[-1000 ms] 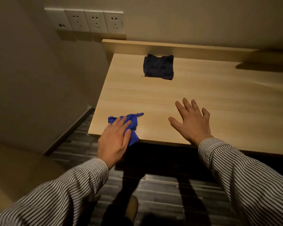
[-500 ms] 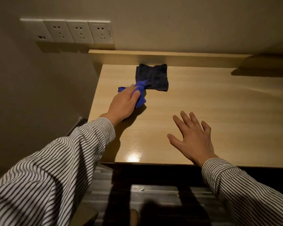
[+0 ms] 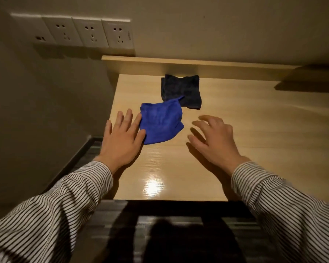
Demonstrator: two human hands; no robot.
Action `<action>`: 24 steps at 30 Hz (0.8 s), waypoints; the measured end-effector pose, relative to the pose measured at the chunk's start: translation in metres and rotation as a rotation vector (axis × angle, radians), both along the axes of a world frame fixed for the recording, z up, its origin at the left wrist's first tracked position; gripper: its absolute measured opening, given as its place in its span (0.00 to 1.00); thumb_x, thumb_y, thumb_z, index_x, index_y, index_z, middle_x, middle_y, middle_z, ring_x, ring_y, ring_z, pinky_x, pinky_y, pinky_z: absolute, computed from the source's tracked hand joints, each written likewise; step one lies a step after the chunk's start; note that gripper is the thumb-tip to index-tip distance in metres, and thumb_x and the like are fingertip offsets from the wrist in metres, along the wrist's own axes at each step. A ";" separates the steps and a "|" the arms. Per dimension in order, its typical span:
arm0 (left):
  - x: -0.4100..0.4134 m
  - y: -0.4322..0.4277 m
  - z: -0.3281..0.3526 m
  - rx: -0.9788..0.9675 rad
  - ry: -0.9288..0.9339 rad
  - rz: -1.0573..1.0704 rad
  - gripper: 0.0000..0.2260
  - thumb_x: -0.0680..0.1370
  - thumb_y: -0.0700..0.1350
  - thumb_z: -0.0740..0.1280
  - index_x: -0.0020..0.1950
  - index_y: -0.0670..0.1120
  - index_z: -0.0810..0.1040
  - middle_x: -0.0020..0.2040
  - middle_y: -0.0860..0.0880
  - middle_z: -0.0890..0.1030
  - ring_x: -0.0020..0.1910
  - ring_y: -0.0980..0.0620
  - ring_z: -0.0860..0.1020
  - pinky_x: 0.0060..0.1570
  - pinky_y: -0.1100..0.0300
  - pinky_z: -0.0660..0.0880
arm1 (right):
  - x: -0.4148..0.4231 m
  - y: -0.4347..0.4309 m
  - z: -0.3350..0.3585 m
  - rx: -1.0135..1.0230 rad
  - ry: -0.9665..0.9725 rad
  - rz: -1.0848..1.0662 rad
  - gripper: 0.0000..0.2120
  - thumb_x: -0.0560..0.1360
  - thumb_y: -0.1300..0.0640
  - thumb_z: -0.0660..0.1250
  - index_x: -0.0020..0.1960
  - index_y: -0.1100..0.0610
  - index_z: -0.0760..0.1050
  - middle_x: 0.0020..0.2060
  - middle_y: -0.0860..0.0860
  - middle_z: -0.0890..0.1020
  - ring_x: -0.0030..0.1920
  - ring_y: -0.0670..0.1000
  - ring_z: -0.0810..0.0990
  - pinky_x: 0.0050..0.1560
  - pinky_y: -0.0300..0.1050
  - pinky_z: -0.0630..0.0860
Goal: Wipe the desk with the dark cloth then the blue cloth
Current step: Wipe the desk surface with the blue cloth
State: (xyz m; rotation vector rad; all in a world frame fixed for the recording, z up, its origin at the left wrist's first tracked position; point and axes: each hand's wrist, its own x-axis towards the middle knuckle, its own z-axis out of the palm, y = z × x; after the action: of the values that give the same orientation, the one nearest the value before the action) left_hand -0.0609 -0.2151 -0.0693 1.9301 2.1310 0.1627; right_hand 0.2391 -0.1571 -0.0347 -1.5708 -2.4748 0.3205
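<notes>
The blue cloth lies spread flat on the light wooden desk, its far corner overlapping the near edge of the dark cloth, which lies by the desk's back ledge. My left hand is open just left of the blue cloth, fingers spread, its index finger at the cloth's left edge. My right hand hovers open to the right of the blue cloth, fingers slightly curled, holding nothing.
A row of wall sockets sits above the desk's left end. A raised wooden ledge runs along the back. The desk's left edge drops to dark floor beside a wall. A bright glare spot lies near the front edge.
My left hand carried the blue cloth from the front left corner up to the dark cloth, then let it go; it now lies spread flat. My right hand lifted and moved slightly forward.
</notes>
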 end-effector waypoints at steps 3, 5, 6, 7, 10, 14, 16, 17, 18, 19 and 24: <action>-0.006 -0.010 -0.008 -0.028 0.042 0.032 0.31 0.86 0.63 0.40 0.88 0.53 0.45 0.88 0.49 0.44 0.86 0.48 0.42 0.83 0.40 0.42 | -0.060 0.030 0.012 0.009 0.087 0.211 0.22 0.83 0.44 0.64 0.73 0.53 0.74 0.74 0.52 0.73 0.73 0.54 0.70 0.70 0.57 0.68; -0.005 -0.007 -0.012 -0.019 0.055 0.027 0.30 0.87 0.61 0.41 0.88 0.51 0.45 0.88 0.48 0.45 0.86 0.48 0.43 0.83 0.40 0.43 | -0.094 0.046 0.010 -0.016 0.037 0.321 0.23 0.83 0.45 0.64 0.75 0.54 0.72 0.76 0.53 0.71 0.73 0.55 0.71 0.70 0.56 0.70; -0.006 -0.006 -0.013 -0.016 0.058 0.024 0.30 0.87 0.60 0.42 0.88 0.51 0.45 0.88 0.48 0.45 0.86 0.48 0.42 0.83 0.39 0.43 | -0.107 0.052 0.007 -0.042 -0.012 0.366 0.25 0.83 0.44 0.64 0.77 0.54 0.70 0.78 0.53 0.69 0.74 0.55 0.70 0.71 0.56 0.70; -0.007 -0.005 -0.014 -0.012 0.059 0.022 0.30 0.87 0.60 0.42 0.88 0.51 0.44 0.88 0.48 0.45 0.86 0.48 0.42 0.83 0.39 0.43 | -0.117 0.058 0.003 -0.074 -0.069 0.405 0.28 0.83 0.42 0.63 0.79 0.54 0.67 0.79 0.53 0.67 0.76 0.55 0.68 0.72 0.56 0.69; -0.009 -0.006 -0.017 -0.002 0.071 0.018 0.31 0.86 0.60 0.42 0.88 0.51 0.44 0.88 0.48 0.45 0.86 0.47 0.43 0.83 0.39 0.43 | -0.128 0.071 -0.010 -0.086 -0.237 0.486 0.34 0.83 0.35 0.59 0.83 0.51 0.59 0.82 0.52 0.61 0.80 0.55 0.61 0.75 0.59 0.66; -0.007 -0.005 -0.017 -0.001 0.081 0.025 0.31 0.86 0.60 0.42 0.88 0.51 0.44 0.88 0.48 0.45 0.86 0.47 0.42 0.83 0.39 0.42 | -0.117 0.063 -0.023 -0.099 -0.281 0.388 0.35 0.82 0.29 0.44 0.84 0.41 0.44 0.84 0.44 0.47 0.84 0.52 0.46 0.81 0.59 0.50; -0.006 -0.006 -0.015 -0.005 0.079 0.033 0.30 0.86 0.60 0.43 0.88 0.51 0.45 0.88 0.48 0.45 0.86 0.48 0.42 0.83 0.39 0.41 | -0.113 0.040 -0.029 -0.093 -0.275 0.273 0.34 0.82 0.30 0.41 0.84 0.41 0.41 0.84 0.44 0.45 0.84 0.52 0.42 0.81 0.61 0.47; -0.005 -0.007 -0.014 -0.009 0.077 0.034 0.30 0.87 0.59 0.43 0.88 0.51 0.44 0.88 0.48 0.44 0.86 0.48 0.42 0.83 0.39 0.41 | -0.111 0.028 -0.030 -0.096 -0.281 0.232 0.34 0.82 0.30 0.40 0.84 0.42 0.40 0.84 0.44 0.44 0.84 0.53 0.41 0.81 0.61 0.46; -0.004 -0.007 -0.012 -0.014 0.076 0.033 0.30 0.87 0.59 0.43 0.88 0.51 0.44 0.88 0.48 0.44 0.86 0.48 0.41 0.83 0.40 0.41 | -0.108 0.018 -0.030 -0.110 -0.291 0.211 0.34 0.82 0.30 0.40 0.84 0.43 0.39 0.84 0.45 0.43 0.83 0.53 0.40 0.81 0.61 0.45; -0.004 -0.007 -0.010 -0.017 0.077 0.031 0.30 0.87 0.59 0.43 0.88 0.51 0.44 0.88 0.48 0.44 0.86 0.48 0.41 0.83 0.40 0.41 | -0.106 0.012 -0.028 -0.131 -0.303 0.208 0.35 0.82 0.30 0.40 0.84 0.43 0.38 0.84 0.45 0.42 0.83 0.53 0.39 0.81 0.61 0.45; -0.003 -0.006 -0.007 -0.035 0.094 0.033 0.30 0.87 0.59 0.42 0.88 0.50 0.43 0.88 0.47 0.43 0.86 0.47 0.41 0.83 0.39 0.42 | -0.110 0.030 -0.013 -0.062 -0.436 0.374 0.39 0.81 0.28 0.41 0.85 0.47 0.41 0.85 0.49 0.46 0.84 0.54 0.45 0.81 0.60 0.48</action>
State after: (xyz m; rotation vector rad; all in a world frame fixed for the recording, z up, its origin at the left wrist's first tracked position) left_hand -0.0640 -0.2211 -0.0766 1.9195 2.2108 0.0409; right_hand 0.1296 -0.1267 -0.0475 -1.2992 -3.1281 0.1124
